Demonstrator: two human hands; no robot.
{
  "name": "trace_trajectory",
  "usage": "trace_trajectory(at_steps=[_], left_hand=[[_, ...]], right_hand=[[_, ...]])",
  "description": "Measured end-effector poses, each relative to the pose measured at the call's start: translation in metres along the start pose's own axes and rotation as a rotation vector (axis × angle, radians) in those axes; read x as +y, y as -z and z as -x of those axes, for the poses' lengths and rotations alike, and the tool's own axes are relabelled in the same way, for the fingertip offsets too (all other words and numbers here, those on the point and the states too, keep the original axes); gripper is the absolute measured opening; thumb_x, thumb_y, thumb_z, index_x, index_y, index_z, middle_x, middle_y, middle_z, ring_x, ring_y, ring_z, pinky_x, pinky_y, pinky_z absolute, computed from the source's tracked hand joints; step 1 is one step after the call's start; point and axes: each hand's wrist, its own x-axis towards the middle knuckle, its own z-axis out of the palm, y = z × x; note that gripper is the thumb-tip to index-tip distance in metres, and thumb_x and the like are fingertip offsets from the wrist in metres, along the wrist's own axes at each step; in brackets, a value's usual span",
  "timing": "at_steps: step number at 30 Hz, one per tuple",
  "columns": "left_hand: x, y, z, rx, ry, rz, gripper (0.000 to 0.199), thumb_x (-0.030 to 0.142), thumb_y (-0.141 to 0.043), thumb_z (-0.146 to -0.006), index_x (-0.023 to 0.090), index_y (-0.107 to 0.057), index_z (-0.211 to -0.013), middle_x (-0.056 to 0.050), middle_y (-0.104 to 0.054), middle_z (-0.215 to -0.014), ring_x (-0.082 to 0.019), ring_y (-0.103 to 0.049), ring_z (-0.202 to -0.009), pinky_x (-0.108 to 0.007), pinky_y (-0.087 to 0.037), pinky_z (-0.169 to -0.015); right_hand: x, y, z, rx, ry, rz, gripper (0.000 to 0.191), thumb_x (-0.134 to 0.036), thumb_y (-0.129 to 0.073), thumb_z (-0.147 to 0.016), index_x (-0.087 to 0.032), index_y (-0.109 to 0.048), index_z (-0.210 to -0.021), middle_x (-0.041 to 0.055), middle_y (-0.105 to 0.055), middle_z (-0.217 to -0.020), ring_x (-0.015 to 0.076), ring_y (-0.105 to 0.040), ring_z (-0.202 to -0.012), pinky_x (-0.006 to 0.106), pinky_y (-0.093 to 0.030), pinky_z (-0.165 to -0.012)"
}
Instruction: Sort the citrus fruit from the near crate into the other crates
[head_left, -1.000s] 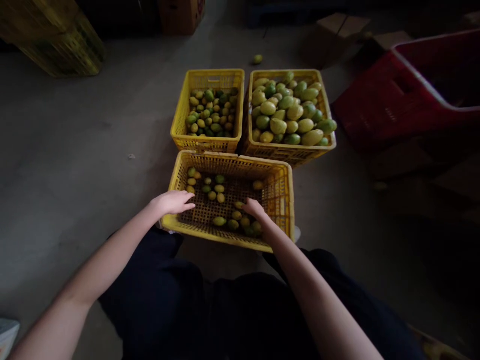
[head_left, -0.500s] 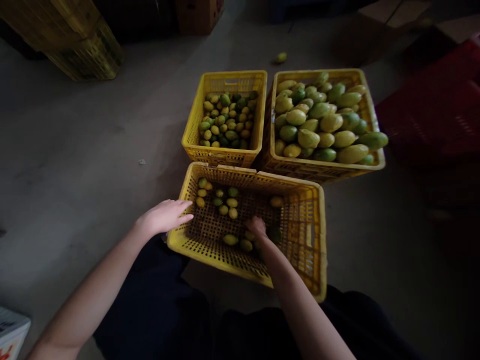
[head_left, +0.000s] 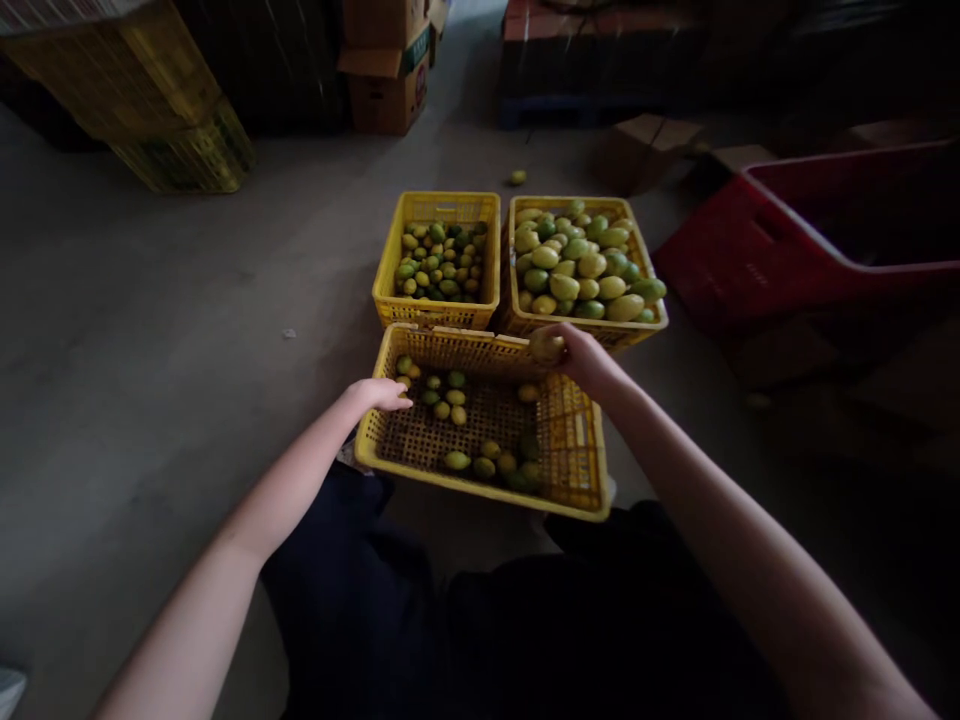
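Observation:
A yellow plastic crate (head_left: 480,490) stands tilted in front of my legs, with several yellow-green oval fruits (head_left: 457,460) scattered on its slatted bottom. My right hand (head_left: 581,358) is closed around one larger yellowish oval fruit (head_left: 547,347), held above the crate's far rim. Over the left wall reaches my left hand (head_left: 382,394), fingers stretched out beside the small fruits in the far left corner. Whether it touches one I cannot tell; it grips nothing. Behind stand a crate of smaller fruits (head_left: 436,310) and a crate heaped with larger fruits (head_left: 585,325).
A red bin (head_left: 720,260) stands on the right. One loose fruit (head_left: 517,177) lies on the floor beyond the crates. Stacked yellow crates (head_left: 180,150) are at the back left, cardboard boxes (head_left: 384,100) and a loaded blue pallet (head_left: 555,108) at the back.
My right hand has risen from the crate's bottom to its far rim, now with a fruit in it. My left hand has moved slightly inward over the left wall. The view has tipped up.

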Motion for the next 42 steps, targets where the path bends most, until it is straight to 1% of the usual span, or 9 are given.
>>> trace_trajectory(at_steps=[2,5,9,13,17,21,24,32,42], left_hand=[[0.004,-0.008,-0.007,-0.03,0.003,-0.021,0.057,0.046,-0.038,-0.094,0.011,-0.045,-0.139,-0.015,-0.047,-0.144,-0.025,-0.049,-0.129,-0.03,-0.038,-0.102],[0.01,-0.026,-0.024,-0.091,0.013,-0.051,0.05,0.042,-0.044,-0.093,0.013,-0.055,-0.131,-0.014,-0.055,-0.137,-0.025,-0.055,-0.122,-0.029,-0.042,-0.099],[0.017,-0.045,-0.062,-0.145,0.048,-0.077,0.036,0.038,-0.056,-0.09,0.016,-0.064,-0.117,-0.011,-0.065,-0.123,-0.022,-0.061,-0.111,-0.033,-0.046,-0.096],[0.018,-0.043,-0.115,-0.028,0.134,-0.121,0.037,0.037,-0.057,-0.091,0.017,-0.057,-0.121,-0.01,-0.057,-0.127,-0.023,-0.057,-0.112,-0.047,-0.048,-0.096],[0.017,-0.031,-0.171,0.126,0.204,-0.169,0.042,0.035,-0.058,-0.09,0.018,-0.052,-0.128,-0.011,-0.051,-0.133,-0.025,-0.054,-0.116,-0.048,-0.048,-0.095],[0.017,-0.03,-0.214,0.155,0.224,-0.232,0.04,0.034,-0.058,-0.09,0.017,-0.053,-0.126,-0.011,-0.053,-0.131,-0.025,-0.055,-0.114,-0.047,-0.049,-0.094],[0.014,-0.038,-0.235,0.153,0.233,-0.276,0.039,0.034,-0.058,-0.09,0.016,-0.054,-0.125,-0.011,-0.055,-0.128,-0.024,-0.056,-0.112,-0.047,-0.049,-0.093],[0.01,-0.053,-0.255,0.181,0.258,-0.301,0.041,0.034,-0.058,-0.09,0.015,-0.053,-0.126,-0.012,-0.051,-0.134,-0.027,-0.051,-0.121,-0.051,-0.043,-0.1],[0.012,-0.06,-0.212,0.136,0.211,-0.116,0.038,0.035,-0.058,-0.09,0.016,-0.055,-0.123,-0.01,-0.056,-0.126,-0.024,-0.057,-0.109,-0.046,-0.05,-0.091]], right_hand=[[-0.016,0.007,0.025,-0.056,-0.004,-0.201,0.026,-0.043,-0.051,-0.077,-0.02,-0.063,-0.079,0.0052,-0.066,-0.075,0.0213,-0.064,-0.077,0.032,-0.054,-0.063],[-0.025,0.013,0.059,-0.144,-0.126,-0.587,0.031,-0.041,-0.048,-0.075,-0.017,-0.065,-0.085,0.0081,-0.067,-0.078,0.0212,-0.065,-0.074,0.034,-0.056,-0.065],[-0.02,0.018,0.083,-0.053,-0.213,-0.973,0.025,-0.037,-0.051,-0.072,-0.019,-0.063,-0.085,0.0076,-0.067,-0.078,0.0199,-0.064,-0.074,0.033,-0.056,-0.066],[-0.018,0.022,0.084,0.034,-0.203,-1.062,0.023,-0.037,-0.05,-0.074,-0.021,-0.062,-0.085,0.0078,-0.067,-0.083,0.0205,-0.064,-0.079,0.034,-0.056,-0.069],[-0.026,0.029,0.085,0.006,-0.224,-1.09,0.023,-0.034,-0.054,-0.071,-0.021,-0.062,-0.088,0.0084,-0.067,-0.086,0.0227,-0.064,-0.081,0.037,-0.057,-0.072],[-0.035,0.041,0.087,0.09,-0.189,-1.188,0.024,-0.033,-0.054,-0.072,-0.022,-0.062,-0.091,0.007,-0.068,-0.089,0.0224,-0.064,-0.082,0.037,-0.057,-0.074],[-0.035,0.052,0.088,0.177,-0.245,-1.212,0.026,-0.033,-0.052,-0.072,-0.021,-0.063,-0.092,0.0074,-0.068,-0.087,0.022,-0.064,-0.08,0.036,-0.057,-0.074],[-0.02,0.065,0.092,0.249,-0.229,-1.145,0.022,-0.032,-0.054,-0.075,-0.023,-0.061,-0.093,0.0074,-0.068,-0.089,0.0259,-0.065,-0.084,0.044,-0.056,-0.075],[-0.025,0.056,0.092,0.246,-0.309,-1.241,0.022,-0.032,-0.046,-0.076,-0.021,-0.06,-0.088,0.0066,-0.066,-0.081,0.0201,-0.062,-0.075,0.035,-0.054,-0.071]])
